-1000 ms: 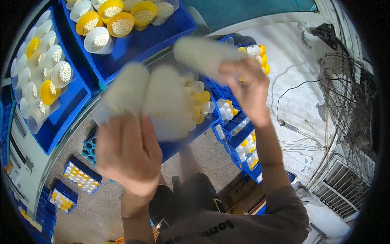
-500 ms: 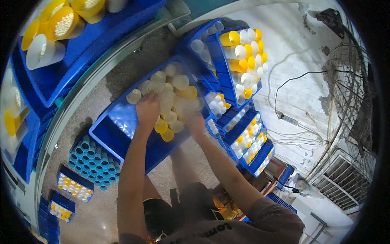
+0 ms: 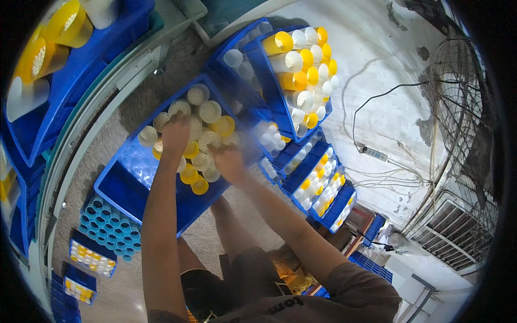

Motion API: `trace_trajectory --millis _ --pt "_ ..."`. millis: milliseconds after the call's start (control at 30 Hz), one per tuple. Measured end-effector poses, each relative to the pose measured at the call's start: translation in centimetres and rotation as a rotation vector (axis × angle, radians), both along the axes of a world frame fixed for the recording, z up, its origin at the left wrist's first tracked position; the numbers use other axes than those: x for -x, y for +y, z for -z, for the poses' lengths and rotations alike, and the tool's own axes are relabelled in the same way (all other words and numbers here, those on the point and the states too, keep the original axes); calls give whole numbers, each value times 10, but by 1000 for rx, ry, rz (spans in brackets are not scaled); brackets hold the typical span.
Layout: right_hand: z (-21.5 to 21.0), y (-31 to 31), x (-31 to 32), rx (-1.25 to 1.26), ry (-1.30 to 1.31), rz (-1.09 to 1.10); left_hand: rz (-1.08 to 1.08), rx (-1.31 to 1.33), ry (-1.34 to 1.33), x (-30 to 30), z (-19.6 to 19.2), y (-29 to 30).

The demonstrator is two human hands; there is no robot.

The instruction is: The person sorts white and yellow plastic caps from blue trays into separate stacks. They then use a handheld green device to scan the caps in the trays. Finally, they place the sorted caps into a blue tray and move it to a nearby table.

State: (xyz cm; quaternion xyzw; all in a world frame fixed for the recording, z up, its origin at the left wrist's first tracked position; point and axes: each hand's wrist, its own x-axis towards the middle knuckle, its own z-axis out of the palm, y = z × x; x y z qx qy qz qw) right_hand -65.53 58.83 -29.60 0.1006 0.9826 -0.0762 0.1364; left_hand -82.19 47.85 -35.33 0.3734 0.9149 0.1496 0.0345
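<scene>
A blue crate [image 3: 116, 189] sits before me, its far part packed with upright white and yellow cups holding pale grains. My left hand [image 3: 176, 137] reaches in among them with its fingers bent over the rim of a white cup [image 3: 179, 106]. At the right side of the group, my right hand [image 3: 229, 161] has its fingers curled against another white cup [image 3: 209, 140]; some blur lies around it. A yellow cup [image 3: 222, 126] stands just beyond that hand. The near-left part of the crate is bare blue floor.
Stacked blue crates [image 3: 280, 107] of white and yellow cups stand at the right along a white wall [image 3: 371, 70]. Teal tubes [image 3: 110, 223] and small cup crates [image 3: 92, 255] lie at the left. Grain-filled cups [image 3: 67, 24] rest in a blue tray at the upper left.
The view has shifted, so the crate and stacks appear farther left. My right hand has come in from the crate's right side, closer to the left hand and the cups.
</scene>
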Motion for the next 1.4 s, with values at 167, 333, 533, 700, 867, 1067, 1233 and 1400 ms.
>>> trace_trajectory --millis 167,333,533,700,867,1067,1233,1400 --pt "11 8 -2 -40 -77 -92 -171 -23 -140 -5 -20 12" --pt "0 7 -2 51 -2 42 -734 -673 -371 -61 -24 -53" --pt "-76 92 -5 27 535 376 -1539 -890 -1052 -143 46 -125" --pt "-90 261 -2 -457 408 429 -1721 -745 -1525 -169 51 -96" --pt "-69 315 26 -443 -226 550 -1440 -958 -1637 -179 35 -79" --pt "-163 262 -15 -438 171 346 -1551 -633 -1621 -178 40 -94" --pt "-198 167 -82 -206 189 329 -1500 -864 -1759 -189 33 -88" --pt "-122 72 -81 23 -295 194 -1366 -903 -1774 -186 25 -82"
